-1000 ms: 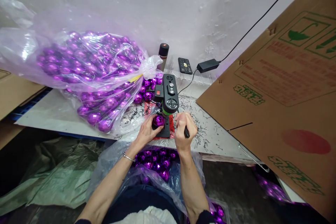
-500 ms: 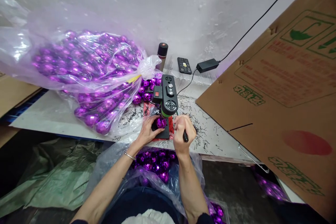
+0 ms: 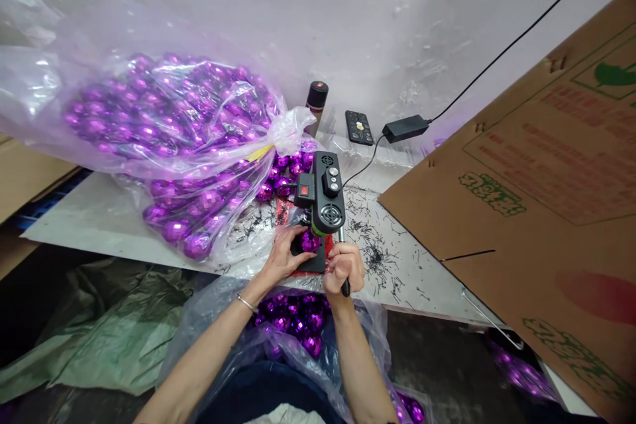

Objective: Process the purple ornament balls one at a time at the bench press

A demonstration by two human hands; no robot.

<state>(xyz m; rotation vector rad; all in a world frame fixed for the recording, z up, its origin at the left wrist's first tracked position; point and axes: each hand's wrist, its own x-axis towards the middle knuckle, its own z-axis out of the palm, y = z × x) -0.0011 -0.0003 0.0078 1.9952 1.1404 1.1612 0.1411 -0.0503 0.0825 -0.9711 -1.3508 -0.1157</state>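
My left hand (image 3: 284, 253) pinches a shiny purple faceted ball (image 3: 310, 240) between thumb and fingers. The ball sits on the black base plate (image 3: 312, 265), under the head of a small black bench press (image 3: 328, 195) with round vents, silver buttons and a red switch. My right hand (image 3: 344, 268) is closed around the press's lever handle (image 3: 346, 288), whose metal rod runs up to the machine's right side. The press head hides the ball's top.
A big clear bag (image 3: 173, 112) of purple balls lies on the table's left, with loose balls (image 3: 273, 185) beside it. Black scraps (image 3: 377, 255) litter the table. Behind stand a dark canister (image 3: 317, 98), a phone (image 3: 358, 127) and a power adapter (image 3: 406, 128). A cardboard box (image 3: 536, 212) fills the right. More balls (image 3: 293, 318) lie in my lap.
My right hand has pulled the lever handle a little down and toward me. My left hand keeps the ball under the press. The whole view has shifted slightly.
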